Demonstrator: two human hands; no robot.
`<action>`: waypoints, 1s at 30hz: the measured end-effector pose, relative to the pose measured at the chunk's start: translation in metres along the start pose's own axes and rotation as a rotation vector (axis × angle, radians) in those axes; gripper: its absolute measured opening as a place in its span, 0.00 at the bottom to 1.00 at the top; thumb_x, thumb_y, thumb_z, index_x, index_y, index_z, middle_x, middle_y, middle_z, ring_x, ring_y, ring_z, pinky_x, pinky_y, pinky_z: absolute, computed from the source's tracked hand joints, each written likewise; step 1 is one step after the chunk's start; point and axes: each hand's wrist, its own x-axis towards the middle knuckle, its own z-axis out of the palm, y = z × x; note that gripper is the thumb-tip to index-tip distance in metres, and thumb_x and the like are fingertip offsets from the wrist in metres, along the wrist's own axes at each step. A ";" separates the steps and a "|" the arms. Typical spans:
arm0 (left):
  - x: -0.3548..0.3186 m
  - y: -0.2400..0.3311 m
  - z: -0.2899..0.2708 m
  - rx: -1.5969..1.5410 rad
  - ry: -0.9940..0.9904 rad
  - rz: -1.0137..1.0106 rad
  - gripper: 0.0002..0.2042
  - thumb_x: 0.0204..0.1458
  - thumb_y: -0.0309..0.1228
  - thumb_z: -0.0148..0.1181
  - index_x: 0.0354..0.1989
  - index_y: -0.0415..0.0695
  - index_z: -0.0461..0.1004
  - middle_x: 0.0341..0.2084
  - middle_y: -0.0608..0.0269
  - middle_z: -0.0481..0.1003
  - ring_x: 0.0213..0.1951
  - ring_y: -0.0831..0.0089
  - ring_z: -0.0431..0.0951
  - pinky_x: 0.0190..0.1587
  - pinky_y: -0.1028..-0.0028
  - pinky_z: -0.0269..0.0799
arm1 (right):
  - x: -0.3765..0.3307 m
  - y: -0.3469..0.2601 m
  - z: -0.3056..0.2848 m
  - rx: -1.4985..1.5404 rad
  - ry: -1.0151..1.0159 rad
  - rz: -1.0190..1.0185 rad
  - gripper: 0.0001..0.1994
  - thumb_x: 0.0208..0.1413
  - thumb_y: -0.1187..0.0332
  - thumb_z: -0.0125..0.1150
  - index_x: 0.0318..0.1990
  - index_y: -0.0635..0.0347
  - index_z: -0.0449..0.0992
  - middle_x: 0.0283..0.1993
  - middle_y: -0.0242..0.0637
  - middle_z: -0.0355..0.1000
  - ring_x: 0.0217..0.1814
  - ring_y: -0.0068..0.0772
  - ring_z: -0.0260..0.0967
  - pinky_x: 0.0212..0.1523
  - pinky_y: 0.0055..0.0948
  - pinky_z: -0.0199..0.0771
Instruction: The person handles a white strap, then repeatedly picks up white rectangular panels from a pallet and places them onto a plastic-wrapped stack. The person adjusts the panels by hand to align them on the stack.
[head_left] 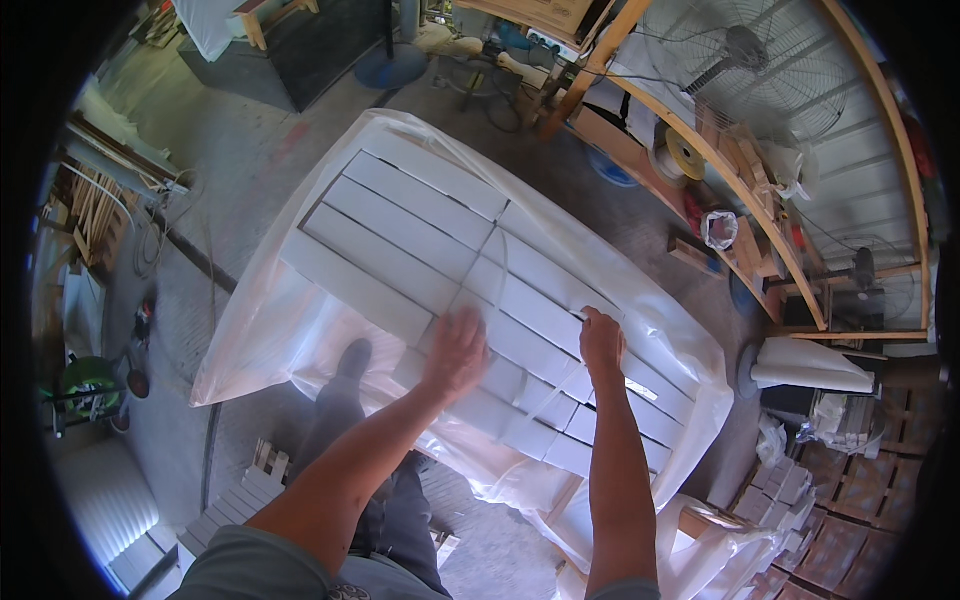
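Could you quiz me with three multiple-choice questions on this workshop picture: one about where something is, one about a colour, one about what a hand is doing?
1. Where is the big fan?
A. upper right, behind the wooden frame
B. on the floor at lower left
C. on the slats

2. What colour are the wrapped slats?
A. green
B. white
C. black

3. The left hand is:
A. flat on the plastic
B. raised in the air
C. holding a hammer

Answers:
1 A: the fan stands there.
2 B: the slats look white.
3 A: the left hand lies spread on the plastic sheet.

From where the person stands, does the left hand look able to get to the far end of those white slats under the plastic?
Probably not without stepping round: the left hand lies flat near the near end of the white slats, whose far end lies well beyond it.
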 end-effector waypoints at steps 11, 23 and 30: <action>-0.002 -0.001 0.005 0.007 0.038 0.010 0.23 0.52 0.34 0.53 0.54 0.34 0.66 0.57 0.51 0.61 0.62 0.57 0.58 0.63 0.53 0.51 | 0.004 -0.006 -0.004 -0.106 -0.058 0.028 0.13 0.56 0.69 0.51 0.45 0.45 0.78 0.37 0.38 0.76 0.42 0.42 0.77 0.42 0.38 0.77; -0.001 0.001 0.000 -0.015 0.016 0.010 0.23 0.51 0.34 0.54 0.54 0.34 0.65 0.57 0.51 0.62 0.62 0.57 0.58 0.63 0.53 0.51 | 0.008 -0.007 0.001 -0.128 -0.047 -0.084 0.10 0.56 0.68 0.51 0.41 0.46 0.79 0.36 0.38 0.77 0.41 0.43 0.76 0.40 0.39 0.77; -0.005 -0.001 0.003 -0.035 0.058 0.018 0.23 0.51 0.33 0.54 0.54 0.34 0.65 0.57 0.51 0.61 0.62 0.57 0.58 0.63 0.53 0.52 | 0.005 -0.010 -0.006 -0.183 -0.101 -0.018 0.09 0.55 0.69 0.50 0.37 0.48 0.79 0.35 0.39 0.77 0.41 0.42 0.77 0.40 0.39 0.77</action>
